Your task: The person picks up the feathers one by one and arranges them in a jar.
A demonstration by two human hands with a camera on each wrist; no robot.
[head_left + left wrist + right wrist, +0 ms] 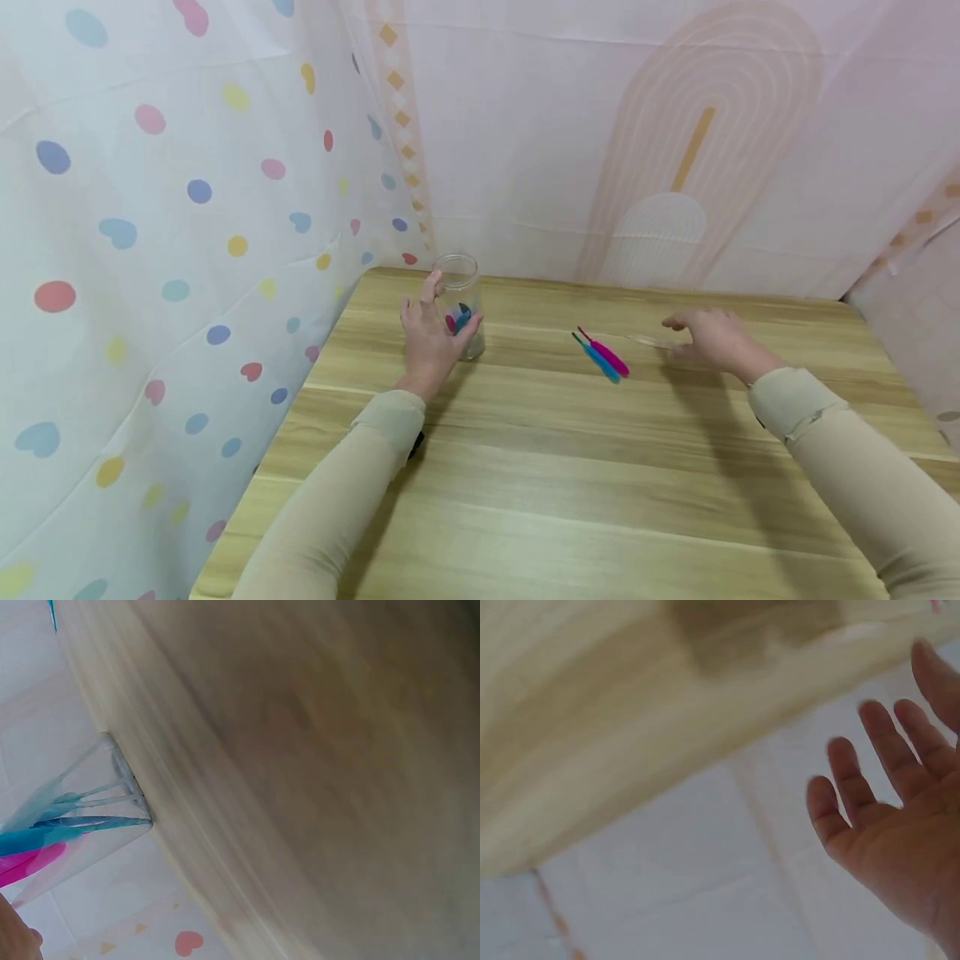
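- The glass jar [459, 302] stands upright near the back left corner of the wooden table [525, 467], with the left hand [429, 337] wrapped around it: thumb on the near right side, fingers up the left wall.
- Inside the jar, level with that grip, blue and pink feathers [45, 840] show through the glass; the left wrist view shows their quills reaching the jar's base.
- To the right of the gripped jar, well apart from it, a blue feather [597, 358] and a pink feather [609, 355] lie side by side on the table, touching or nearly so.
- Just beyond those, the right hand [712, 337] hovers low with its fingers spread and relaxed, holding nothing; the right wrist view shows the palm bare.
- A pale, thin piece [649, 341] lies at the right hand's fingertips; whether it is another feather cannot be told.
- The step in hand looks like steadying the jar while the free hand reaches for a loose feather.
- The next move would call for a light fingertip pinch on a quill, then a lift across to the jar's mouth.
- Dotted and arched curtains hang behind the table.
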